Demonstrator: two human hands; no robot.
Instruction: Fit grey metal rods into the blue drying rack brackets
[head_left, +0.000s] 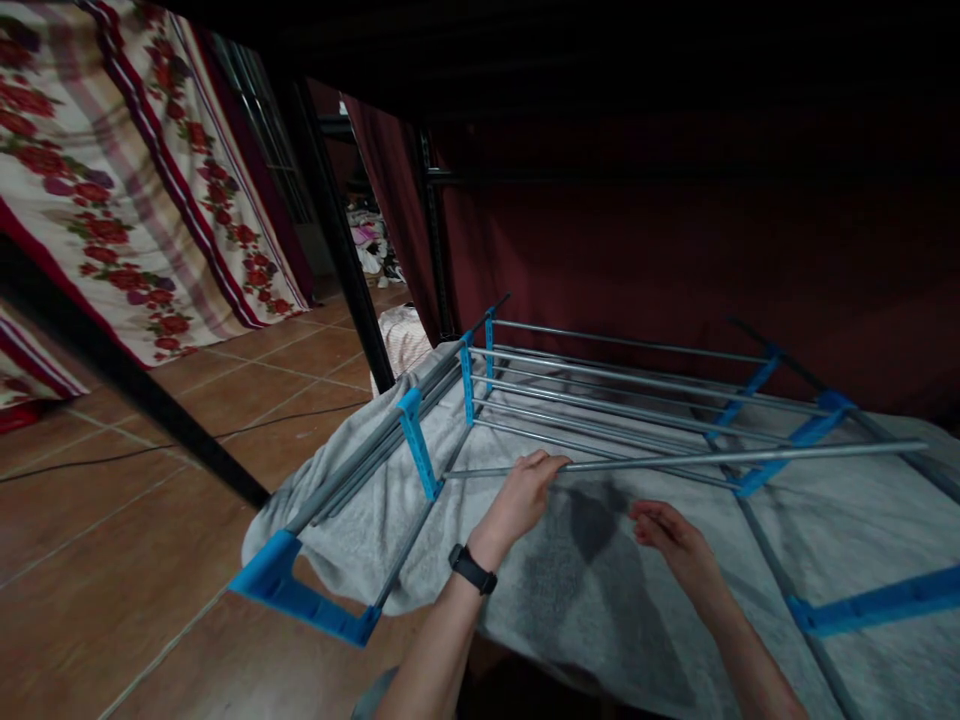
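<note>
A folding rack of grey metal rods [622, 395] and blue plastic connectors [418, 440] lies flat on a grey blanket [600, 590] over a bed. My left hand [521, 497], with a black watch on its wrist, grips a loose grey rod [735, 457] near its left end; the rod runs to the right across the rack. My right hand [670, 538] hovers just below the rod, fingers loosely curled, holding nothing.
A blue foot piece [300, 597] of the rack sticks out over the bed's left edge above the brown tiled floor [150, 560]. Black bunk frame posts [337, 230] stand at left. Floral curtains [112, 170] hang far left, dark red curtains [675, 250] behind the bed.
</note>
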